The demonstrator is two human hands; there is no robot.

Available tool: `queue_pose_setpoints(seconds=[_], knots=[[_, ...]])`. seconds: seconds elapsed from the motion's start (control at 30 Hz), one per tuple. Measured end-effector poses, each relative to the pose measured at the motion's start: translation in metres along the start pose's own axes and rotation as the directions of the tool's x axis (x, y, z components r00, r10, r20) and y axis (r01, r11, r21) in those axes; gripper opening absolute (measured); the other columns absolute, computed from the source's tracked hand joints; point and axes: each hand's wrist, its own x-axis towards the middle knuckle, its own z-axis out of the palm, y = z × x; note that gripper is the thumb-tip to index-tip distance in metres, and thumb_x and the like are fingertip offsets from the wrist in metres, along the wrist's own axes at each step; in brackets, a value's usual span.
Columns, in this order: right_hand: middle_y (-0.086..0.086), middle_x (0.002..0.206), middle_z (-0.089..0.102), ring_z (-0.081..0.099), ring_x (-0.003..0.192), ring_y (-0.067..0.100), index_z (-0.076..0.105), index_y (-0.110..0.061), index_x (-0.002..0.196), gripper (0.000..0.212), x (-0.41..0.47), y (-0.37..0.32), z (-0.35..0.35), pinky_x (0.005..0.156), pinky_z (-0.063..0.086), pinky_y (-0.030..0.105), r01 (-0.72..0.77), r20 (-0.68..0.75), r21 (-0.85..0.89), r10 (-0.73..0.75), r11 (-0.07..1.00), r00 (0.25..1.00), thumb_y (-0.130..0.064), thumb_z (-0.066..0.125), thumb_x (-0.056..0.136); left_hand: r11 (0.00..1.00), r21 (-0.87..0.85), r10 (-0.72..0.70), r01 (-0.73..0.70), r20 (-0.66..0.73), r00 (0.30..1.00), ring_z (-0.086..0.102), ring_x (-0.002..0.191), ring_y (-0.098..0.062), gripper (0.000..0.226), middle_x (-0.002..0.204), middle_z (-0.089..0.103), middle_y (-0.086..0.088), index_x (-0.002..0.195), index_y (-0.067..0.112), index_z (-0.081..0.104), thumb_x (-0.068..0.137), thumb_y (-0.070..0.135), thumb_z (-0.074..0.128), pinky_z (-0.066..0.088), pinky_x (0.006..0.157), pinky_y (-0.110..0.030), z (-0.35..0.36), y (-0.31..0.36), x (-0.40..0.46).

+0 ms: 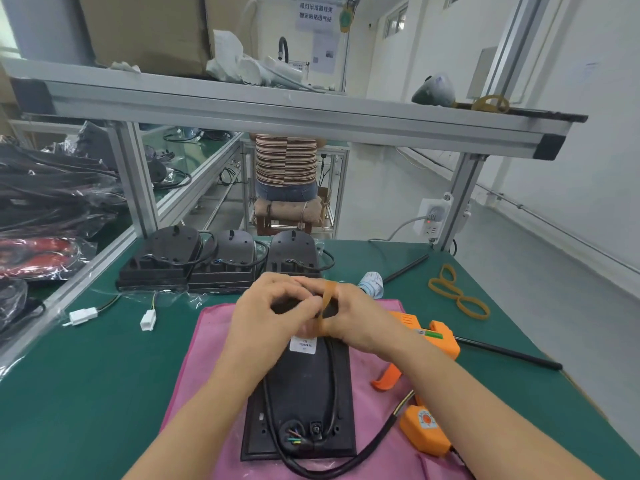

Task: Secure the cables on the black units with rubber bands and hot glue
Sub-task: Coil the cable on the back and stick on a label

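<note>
Lying on a pink cloth (214, 344), a black unit (304, 393) with its cable (334, 372) looped along it is worked at its far end. A rubber band (325, 303) is pinched and stretched between the curled fingers of the left hand (273, 313) and right hand (360, 320). Just right, an orange glue gun (440, 337) is seen; three more black units (221, 261) are lined up beyond.

A green-topped workbench (86, 368) stands under an aluminium-framed shelf (277, 112), which carries a cardboard box (145, 29) and white bags (239, 60). Beyond the shelf's posts a person in a striped top (286, 157) sits on a cushioned stool (287, 209), back turned. Right of the shelf lie a green floor (540, 251) and white walls (588, 150), with windows (396, 22) high up.
</note>
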Motion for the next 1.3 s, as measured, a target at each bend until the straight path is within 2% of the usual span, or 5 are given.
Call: queue_pose_setpoints(seconds=[0.27,0.47,0.83,1.07,1.3], knots=[[-0.023,0.072,0.063,0.054,0.07,-0.01,0.06,-0.039,0.071,0.044,0.0,-0.001,-0.001,0.069,0.041,0.015,0.002,-0.079,-0.083,-0.009,0.997,0.997,0.002,0.077,0.068,0.767,0.635,0.095,-0.093,0.031,0.995,0.054,0.089,-0.014,0.023,0.09,0.052,0.006,0.061,0.028,0.055,0.072,0.036,0.074,0.036,0.068,-0.028,0.012,0.026,0.013],[-0.019,0.104,0.07,0.061,0.098,-0.003,0.07,-0.029,0.109,0.047,-0.006,-0.008,0.001,0.09,0.048,0.023,-0.003,-0.103,-0.069,-0.004,0.998,0.995,-0.02,0.086,0.066,0.583,0.795,0.282,-0.167,-0.005,0.959,0.057,0.072,-0.027,0.029,0.075,0.056,0.004,0.055,0.024,0.045,0.066,0.025,0.071,0.03,0.061,-0.029,-0.005,0.047,0.029],[-0.017,0.104,0.072,0.065,0.096,-0.003,0.069,-0.037,0.112,0.054,-0.026,-0.01,0.003,0.084,0.047,0.011,0.057,-0.181,0.0,-0.057,0.998,0.982,-0.015,0.086,0.066,0.966,0.164,-0.15,0.2,-0.274,0.95,0.055,0.045,-0.016,0.03,0.044,0.057,-0.003,0.05,0.016,0.06,0.054,-0.014,0.064,0.047,0.052,-0.029,-0.059,-0.009,0.031],[-0.019,0.109,0.069,0.063,0.101,-0.007,0.067,-0.038,0.112,0.054,-0.025,-0.009,0.004,0.086,0.044,0.007,0.044,-0.201,0.029,-0.037,0.999,0.979,-0.016,0.087,0.066,0.832,-0.248,-0.526,0.497,-0.069,0.847,0.046,0.038,-0.014,0.048,0.044,0.049,-0.003,0.043,0.016,0.05,0.072,-0.021,0.052,0.046,0.044,-0.021,-0.047,-0.036,0.004],[-0.016,0.109,0.07,0.063,0.103,-0.005,0.068,-0.035,0.114,0.056,-0.019,-0.006,0.007,0.097,0.047,0.022,0.014,-0.185,0.031,-0.008,0.999,0.983,-0.02,0.089,0.064,0.68,-0.483,-0.552,0.551,0.156,0.819,0.055,0.053,-0.018,0.026,0.061,0.062,-0.004,0.071,0.014,0.05,0.089,-0.006,0.05,0.043,0.047,-0.025,-0.035,-0.047,-0.018]])
